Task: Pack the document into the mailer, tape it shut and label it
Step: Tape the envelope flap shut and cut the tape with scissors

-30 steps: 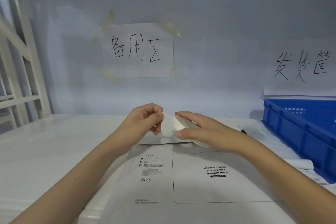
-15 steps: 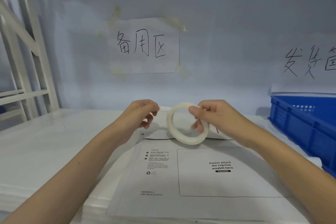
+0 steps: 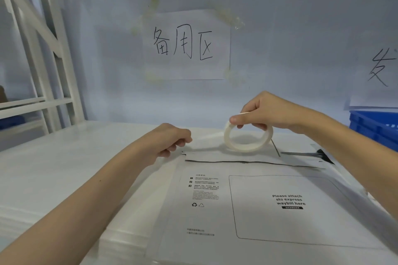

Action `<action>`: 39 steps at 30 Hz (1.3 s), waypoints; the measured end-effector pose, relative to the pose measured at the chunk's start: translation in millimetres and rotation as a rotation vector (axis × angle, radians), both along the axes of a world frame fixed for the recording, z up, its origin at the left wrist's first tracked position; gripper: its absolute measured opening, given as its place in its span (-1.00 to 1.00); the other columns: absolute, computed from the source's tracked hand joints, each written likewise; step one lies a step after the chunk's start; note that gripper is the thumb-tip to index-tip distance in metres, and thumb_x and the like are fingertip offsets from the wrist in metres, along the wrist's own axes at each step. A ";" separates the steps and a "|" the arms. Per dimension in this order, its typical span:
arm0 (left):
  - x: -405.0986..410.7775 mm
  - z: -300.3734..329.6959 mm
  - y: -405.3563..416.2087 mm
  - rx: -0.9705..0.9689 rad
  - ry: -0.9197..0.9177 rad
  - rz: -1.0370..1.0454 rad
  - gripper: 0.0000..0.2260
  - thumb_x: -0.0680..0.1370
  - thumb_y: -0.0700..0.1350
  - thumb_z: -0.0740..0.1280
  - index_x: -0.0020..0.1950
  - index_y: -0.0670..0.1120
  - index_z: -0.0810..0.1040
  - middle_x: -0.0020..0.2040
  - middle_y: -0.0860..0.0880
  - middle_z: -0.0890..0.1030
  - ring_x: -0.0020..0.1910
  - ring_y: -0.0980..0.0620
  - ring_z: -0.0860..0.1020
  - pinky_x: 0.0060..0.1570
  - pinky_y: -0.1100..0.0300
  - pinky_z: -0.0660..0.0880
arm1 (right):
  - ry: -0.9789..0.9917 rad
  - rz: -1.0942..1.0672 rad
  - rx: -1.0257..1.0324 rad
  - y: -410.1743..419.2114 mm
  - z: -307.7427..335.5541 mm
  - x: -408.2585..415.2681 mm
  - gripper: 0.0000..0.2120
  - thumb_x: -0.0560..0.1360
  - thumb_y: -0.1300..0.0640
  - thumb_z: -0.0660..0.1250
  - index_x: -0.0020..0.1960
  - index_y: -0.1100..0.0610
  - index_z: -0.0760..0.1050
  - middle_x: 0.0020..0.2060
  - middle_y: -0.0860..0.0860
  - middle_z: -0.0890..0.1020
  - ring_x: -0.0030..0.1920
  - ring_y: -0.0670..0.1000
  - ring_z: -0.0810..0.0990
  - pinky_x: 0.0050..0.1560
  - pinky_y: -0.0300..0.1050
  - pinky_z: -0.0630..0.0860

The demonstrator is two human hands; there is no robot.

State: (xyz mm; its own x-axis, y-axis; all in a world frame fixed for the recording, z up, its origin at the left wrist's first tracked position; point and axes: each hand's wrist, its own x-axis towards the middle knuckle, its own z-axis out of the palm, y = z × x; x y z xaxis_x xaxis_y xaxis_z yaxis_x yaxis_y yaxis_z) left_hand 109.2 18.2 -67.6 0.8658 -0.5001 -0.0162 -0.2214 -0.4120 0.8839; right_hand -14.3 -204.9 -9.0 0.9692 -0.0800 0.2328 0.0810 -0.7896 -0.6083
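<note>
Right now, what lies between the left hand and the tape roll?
In the head view, only the mailer's folded flap lies between the left hand and the tape roll, which the right hand holds.

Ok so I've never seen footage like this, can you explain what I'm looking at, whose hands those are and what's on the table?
There is no machine here: a person wears a camera on the head, looking forward and down, so both bare arms reach in from the bottom of the picture. The right hand pinches a white ring-shaped roll of tape by its upper edge, holding it just above the far end of a flat grey plastic mailer, which lies on the white table. The mailer has a printed box reading "Please attach sto express waybill here". The left hand is curled at the mailer's far left corner; whether it holds the tape's loose end is unclear. A blue plastic crate stands at the right, and a handwritten paper sign is taped to the wall.
</note>
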 end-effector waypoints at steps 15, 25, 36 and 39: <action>12.9 -7.5 0.5 -0.057 0.043 -0.010 -0.75 0.45 -0.11 0.39 -0.43 -0.01 0.51 -0.35 0.03 0.44 -0.42 0.05 0.26 -0.35 0.19 0.19 | 0.050 0.194 0.357 -19.4 -2.4 1.0 -0.60 0.41 -0.13 0.44 -0.48 0.05 0.46 -0.56 0.02 0.30 -0.44 0.05 0.42 -0.14 -0.21 0.52; 11.7 -14.3 -14.4 0.077 -0.067 0.011 -0.72 0.46 -0.12 0.39 -0.41 -0.07 0.38 -0.38 0.00 0.41 -0.37 -0.02 0.31 -0.29 0.20 0.24 | -0.016 0.039 0.288 -21.4 -8.6 0.9 -0.60 0.35 -0.12 0.43 -0.14 0.24 0.69 -0.48 0.00 0.36 -0.46 0.00 0.25 -0.38 -0.22 0.28; 18.3 -17.8 -7.3 0.032 -0.211 0.066 -0.87 0.42 -0.12 0.39 -0.24 -0.17 0.54 -0.24 -0.11 0.51 -0.24 -0.02 0.43 -0.20 0.17 0.34 | -0.116 -0.041 0.254 -31.5 -9.7 -5.3 -0.70 0.30 -0.07 0.49 -0.29 0.20 0.70 -0.53 -0.02 0.27 -0.47 -0.01 0.17 -0.44 -0.18 0.17; 8.7 -12.8 -15.5 -0.113 -0.290 -0.006 -0.90 0.51 -0.19 0.37 -0.09 -0.21 0.63 -0.17 0.01 0.62 -0.18 0.13 0.54 -0.17 0.34 0.42 | -0.161 0.023 0.340 -27.5 -3.7 -6.0 -0.75 0.32 -0.04 0.47 -0.32 0.16 0.69 -0.56 -0.04 0.27 -0.49 -0.02 0.19 -0.45 -0.18 0.18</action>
State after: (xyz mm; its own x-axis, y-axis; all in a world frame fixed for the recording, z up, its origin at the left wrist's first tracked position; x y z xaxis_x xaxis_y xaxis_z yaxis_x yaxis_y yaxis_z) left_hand 118.0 2.7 -80.4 0.8235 -0.4895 0.2867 -0.4729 -0.3131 0.8236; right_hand -20.3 -232.4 -12.8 0.9247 -0.1573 0.3466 0.2127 -0.5417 -0.8132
